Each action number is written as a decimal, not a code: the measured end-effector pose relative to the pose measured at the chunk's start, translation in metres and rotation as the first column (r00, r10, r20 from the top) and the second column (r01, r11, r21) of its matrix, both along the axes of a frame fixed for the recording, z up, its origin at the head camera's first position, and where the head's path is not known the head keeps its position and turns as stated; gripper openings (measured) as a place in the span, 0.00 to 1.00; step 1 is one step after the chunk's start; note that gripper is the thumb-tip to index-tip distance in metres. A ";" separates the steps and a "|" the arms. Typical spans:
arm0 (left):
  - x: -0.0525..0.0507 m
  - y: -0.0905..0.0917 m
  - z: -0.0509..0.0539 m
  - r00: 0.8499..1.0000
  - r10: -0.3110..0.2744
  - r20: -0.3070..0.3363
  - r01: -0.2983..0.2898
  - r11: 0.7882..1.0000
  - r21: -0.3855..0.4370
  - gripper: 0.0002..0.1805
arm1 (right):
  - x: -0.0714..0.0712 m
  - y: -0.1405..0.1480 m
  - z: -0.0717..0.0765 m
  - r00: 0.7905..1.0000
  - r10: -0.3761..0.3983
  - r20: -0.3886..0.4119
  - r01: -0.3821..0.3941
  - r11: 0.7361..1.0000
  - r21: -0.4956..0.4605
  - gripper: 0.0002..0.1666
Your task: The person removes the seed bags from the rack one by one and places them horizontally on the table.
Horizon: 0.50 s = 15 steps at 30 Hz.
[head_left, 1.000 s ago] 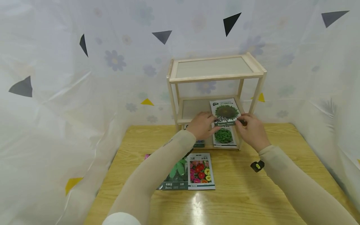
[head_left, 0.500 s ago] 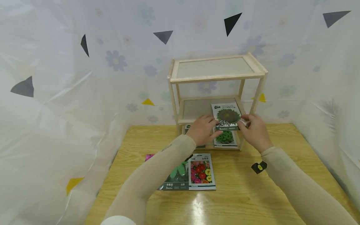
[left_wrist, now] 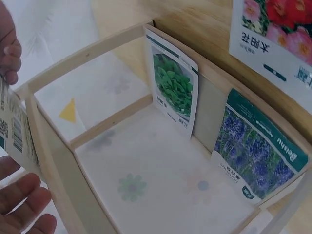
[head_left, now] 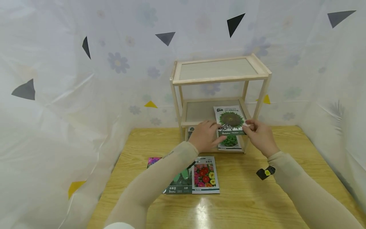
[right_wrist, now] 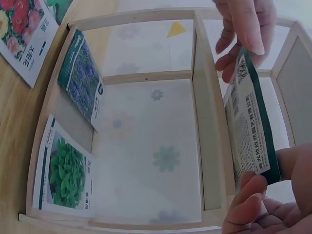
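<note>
A seed packet [head_left: 231,119] with a dark, green-fringed sunflower head slants at the front right of the middle shelf tier. My right hand [head_left: 261,136] pinches its right lower corner. At the left lower corner my left hand [head_left: 204,136] holds it, fingers at the edge and the straight thumb just below. The right wrist view shows the packet's printed back [right_wrist: 248,122] between both hands. On the bottom tier a packet with green leaves [left_wrist: 173,85] and one with violet-blue flowers [left_wrist: 251,151] lean against the front rail; the left hand partly hides the latter from above.
The wooden shelf [head_left: 220,79] stands at the back of the table [head_left: 243,203]. In front of it lie a packet with red and yellow flowers [head_left: 204,175], a green-leaf packet [head_left: 181,183] and one with magenta flowers [head_left: 153,161], partly under the left sleeve. A patterned sheet [head_left: 128,38] surrounds the table.
The sunflower packet has come down and slightly toward the front of the middle tier. Both hands have moved down with it, and the left thumb sits lower.
</note>
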State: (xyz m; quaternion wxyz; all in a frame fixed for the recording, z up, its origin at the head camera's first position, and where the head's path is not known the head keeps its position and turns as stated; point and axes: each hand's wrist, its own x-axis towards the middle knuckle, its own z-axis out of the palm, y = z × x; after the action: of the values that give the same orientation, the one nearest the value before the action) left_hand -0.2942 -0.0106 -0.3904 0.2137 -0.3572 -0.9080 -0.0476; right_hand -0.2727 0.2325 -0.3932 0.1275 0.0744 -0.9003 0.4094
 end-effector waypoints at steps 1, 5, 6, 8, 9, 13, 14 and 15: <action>0.001 0.000 0.000 0.999 0.010 0.044 -0.012 0.999 0.033 0.32 | 0.000 0.001 0.000 1.000 0.005 0.021 -0.004 1.000 -0.019 0.26; 0.003 0.002 -0.002 0.957 0.014 0.289 -0.090 0.964 0.251 0.30 | 0.002 0.004 0.001 0.997 0.028 0.076 -0.022 0.997 -0.075 0.27; 0.004 0.003 -0.002 0.938 0.001 0.348 -0.117 0.943 0.313 0.29 | 0.002 0.004 0.002 0.996 0.033 0.084 -0.026 0.996 -0.086 0.27; 0.004 0.004 -0.002 0.885 -0.037 0.465 -0.190 0.882 0.432 0.27 | 0.003 0.005 0.002 0.995 0.047 0.093 -0.036 0.993 -0.112 0.27; 0.004 0.005 -0.002 0.860 -0.057 0.507 -0.224 0.851 0.476 0.27 | 0.003 0.005 0.002 0.994 0.053 0.096 -0.041 0.991 -0.126 0.27; 0.003 0.007 -0.003 0.794 -0.117 0.596 -0.323 0.751 0.577 0.27 | 0.007 0.006 0.000 0.991 0.081 0.109 -0.065 0.987 -0.144 0.28; 0.002 0.007 -0.003 0.788 -0.128 0.602 -0.332 0.736 0.590 0.26 | 0.009 0.007 -0.001 0.990 0.088 0.111 -0.072 0.987 -0.143 0.29; 0.002 0.007 -0.003 0.786 -0.133 0.603 -0.337 0.726 0.599 0.26 | 0.010 0.007 -0.002 0.990 0.093 0.108 -0.077 0.988 -0.137 0.30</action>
State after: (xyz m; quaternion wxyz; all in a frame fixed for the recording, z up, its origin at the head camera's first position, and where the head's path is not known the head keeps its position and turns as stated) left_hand -0.2925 -0.0033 -0.3939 0.0275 -0.1651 -0.8636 -0.4755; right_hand -0.2627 0.2396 -0.3950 0.0629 0.0805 -0.8729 0.4771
